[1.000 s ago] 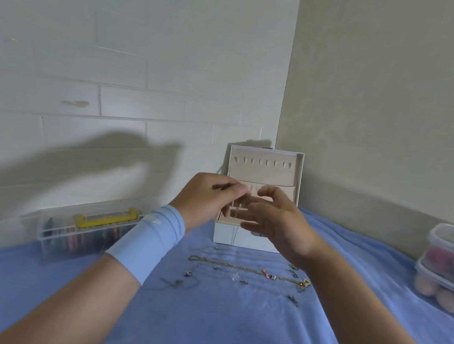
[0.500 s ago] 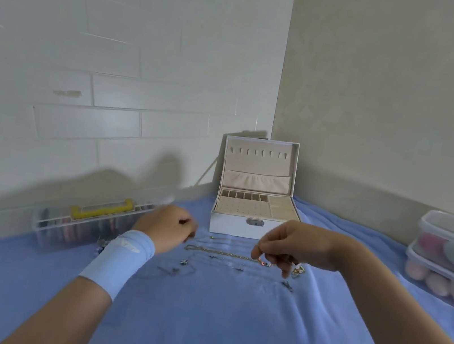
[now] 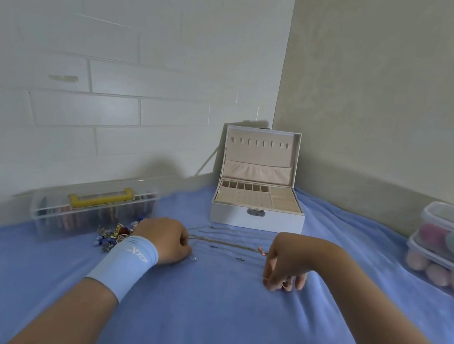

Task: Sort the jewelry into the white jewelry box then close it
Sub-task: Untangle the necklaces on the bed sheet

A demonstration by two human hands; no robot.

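**A:** What are the fingers doing?

**B:** The right hand [image 3: 287,263], centre right of the frame, has its fingers [image 3: 268,276] curled down onto the blue cloth [image 3: 211,318]. They are pinching what looks like a small ring [image 3: 285,285]. The left hand [image 3: 167,241], centre left, is clenched. Its fingertips are hidden, so I cannot tell whether it holds anything.

**A:** And around them?

**B:** A thin gold chain [image 3: 223,243] lies stretched between the two hands, with tiny earrings [image 3: 239,259] just below it. A tangled pile of jewelry [image 3: 114,236] sits left of the left hand. The white jewelry box [image 3: 257,219] stands open above centre, in the wall corner, well beyond the hands. I see nothing in its tray.

**A:** What has changed?

**B:** A second ago both hands were raised at the box. They have since dropped to the cloth, the right one settling near the chain's right end. That suggests a fresh pick is beginning. Most pieces are still out and the lid is up, so the sorting looks to be at an early stage.
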